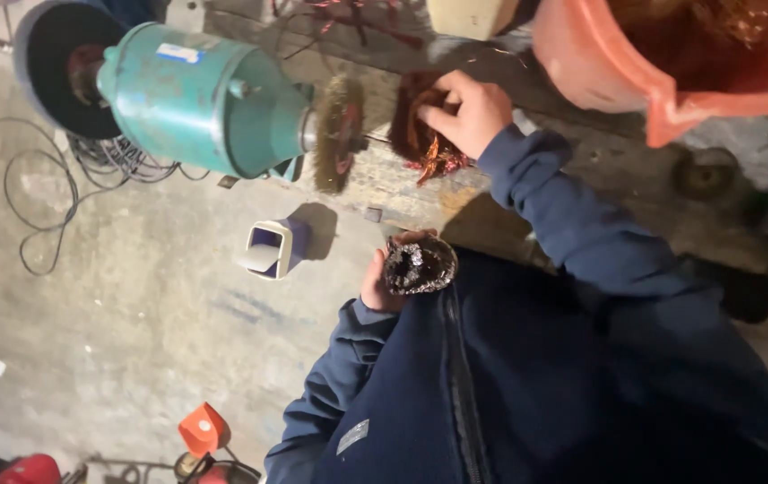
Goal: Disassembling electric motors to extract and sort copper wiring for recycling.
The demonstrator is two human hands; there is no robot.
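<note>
Head view, and it's tilted hard, so bear with me. A lot is cut off here: the orange tub (671, 63) runs out of the top right corner, and your dark blue jacket (563, 376) hides everything below the desk edge.

Your left hand (382, 282) is mostly tucked behind the round dark metal part (420, 264) it's gripping, so you only see the fingers curled around its rim, held close against your chest. What's inside that part is just a glittery dark mess, hard to read.

Your right hand (469, 112) is stretched out up on the desk (599, 170), fingertips pinched into a tangle of reddish copper wire (420, 134). The wrist is bent, the sleeve pushed up to it.

The wire brush wheel (339, 133) on the teal bench grinder (204, 99) sits just beside that tangle, so little room on that side. The concrete floor (133, 305) has a small white box (272, 249) and loose cables (43, 197).
</note>
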